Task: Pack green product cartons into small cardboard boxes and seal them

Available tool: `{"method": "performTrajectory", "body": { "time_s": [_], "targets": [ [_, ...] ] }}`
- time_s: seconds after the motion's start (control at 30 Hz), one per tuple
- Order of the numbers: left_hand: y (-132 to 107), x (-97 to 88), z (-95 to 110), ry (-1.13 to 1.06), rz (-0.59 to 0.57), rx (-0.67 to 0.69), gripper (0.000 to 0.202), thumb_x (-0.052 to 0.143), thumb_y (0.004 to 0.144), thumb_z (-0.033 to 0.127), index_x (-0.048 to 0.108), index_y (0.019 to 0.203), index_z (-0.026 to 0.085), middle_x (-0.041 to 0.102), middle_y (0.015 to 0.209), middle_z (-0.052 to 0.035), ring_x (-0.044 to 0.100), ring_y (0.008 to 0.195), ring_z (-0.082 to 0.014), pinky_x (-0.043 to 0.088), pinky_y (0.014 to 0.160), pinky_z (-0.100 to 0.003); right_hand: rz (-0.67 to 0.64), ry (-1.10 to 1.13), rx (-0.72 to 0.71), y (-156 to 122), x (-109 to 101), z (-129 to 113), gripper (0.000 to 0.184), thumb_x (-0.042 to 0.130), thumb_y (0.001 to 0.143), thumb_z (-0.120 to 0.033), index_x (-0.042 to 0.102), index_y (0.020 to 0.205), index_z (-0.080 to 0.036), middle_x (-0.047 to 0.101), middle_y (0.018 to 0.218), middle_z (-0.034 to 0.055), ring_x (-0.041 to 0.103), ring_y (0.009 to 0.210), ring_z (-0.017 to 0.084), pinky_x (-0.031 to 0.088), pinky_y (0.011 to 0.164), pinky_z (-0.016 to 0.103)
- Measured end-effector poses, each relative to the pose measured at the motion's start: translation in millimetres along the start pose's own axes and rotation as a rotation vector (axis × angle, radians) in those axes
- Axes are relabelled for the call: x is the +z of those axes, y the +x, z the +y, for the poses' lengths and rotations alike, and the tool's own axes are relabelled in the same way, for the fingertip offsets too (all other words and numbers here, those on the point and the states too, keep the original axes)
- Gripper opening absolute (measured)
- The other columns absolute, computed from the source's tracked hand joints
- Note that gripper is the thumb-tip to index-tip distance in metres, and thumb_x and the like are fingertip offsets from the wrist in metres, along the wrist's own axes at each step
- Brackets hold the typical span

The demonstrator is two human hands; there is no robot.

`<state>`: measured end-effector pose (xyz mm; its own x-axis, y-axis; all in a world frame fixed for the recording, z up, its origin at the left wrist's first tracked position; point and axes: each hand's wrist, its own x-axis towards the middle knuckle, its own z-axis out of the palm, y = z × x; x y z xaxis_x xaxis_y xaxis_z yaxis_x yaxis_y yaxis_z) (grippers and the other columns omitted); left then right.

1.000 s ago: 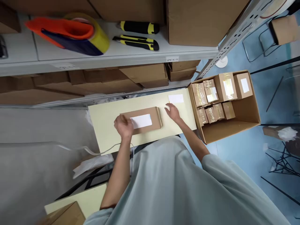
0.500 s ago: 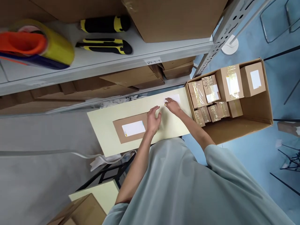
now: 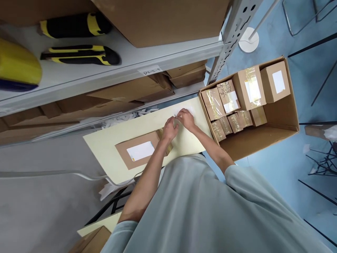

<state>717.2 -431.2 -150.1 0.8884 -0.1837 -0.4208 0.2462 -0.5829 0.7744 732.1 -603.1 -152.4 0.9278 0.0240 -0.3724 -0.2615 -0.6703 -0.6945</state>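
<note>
My left hand [image 3: 170, 130] and my right hand [image 3: 186, 120] meet fingertip to fingertip above a cream board [image 3: 102, 140]. Both have their fingers closed in a pinch; what lies between the fingertips is too small to make out. A white sheet [image 3: 190, 109] lies on the board, partly hidden behind my right hand. Left of my hands rests a flat brown cardboard box [image 3: 123, 153] with a white label [image 3: 140, 151] on its top. My left wrist and forearm cover part of its right end, where shiny tape [image 3: 169, 149] shows.
At the right, an open carton [image 3: 263, 142] holds several small taped boxes. Above the board runs a grey shelf [image 3: 126, 75] carrying two black-and-yellow utility knives [image 3: 84, 55], a yellow tape roll [image 3: 19, 65] and cartons. A white cable [image 3: 65, 173] hangs at the left.
My right hand has moved off the white sheet toward my left hand, and their fingertips now come together. The view has shifted, uncovering the taped right end of the flat box.
</note>
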Motion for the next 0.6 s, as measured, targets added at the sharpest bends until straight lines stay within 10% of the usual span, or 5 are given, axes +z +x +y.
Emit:
{"method": "performTrajectory", "body": {
  "time_s": [0.33, 0.6],
  "targets": [
    [45.5, 36.4, 17.5, 0.129, -0.185, 0.207, 0.073, 0.086, 0.088, 0.036, 0.07, 0.157, 0.019, 0.047, 0.187, -0.0207, 0.036, 0.177, -0.0494, 0.026, 0.149, -0.068, 0.345, 0.3, 0.184, -37.5, -59.6, 50.7, 0.058, 0.054, 0.12, -0.066, 0.069, 0.149, -0.018, 0.078, 0.138, 0.0175, 0.075, 0.124, 0.032, 0.061, 0.12, 0.05],
    [91.9, 70.5, 21.8, 0.227, -0.287, 0.309, 0.069, 0.081, 0.087, 0.028, 0.074, 0.154, 0.011, 0.057, 0.179, -0.0261, 0.041, 0.175, -0.0504, 0.021, 0.149, -0.069, 0.413, 0.201, 0.215, -45.6, -68.6, 78.8, 0.066, 0.037, 0.123, -0.072, 0.076, 0.123, -0.018, 0.077, 0.119, 0.0193, 0.076, 0.13, 0.039, 0.062, 0.117, 0.053]
  ]
}}
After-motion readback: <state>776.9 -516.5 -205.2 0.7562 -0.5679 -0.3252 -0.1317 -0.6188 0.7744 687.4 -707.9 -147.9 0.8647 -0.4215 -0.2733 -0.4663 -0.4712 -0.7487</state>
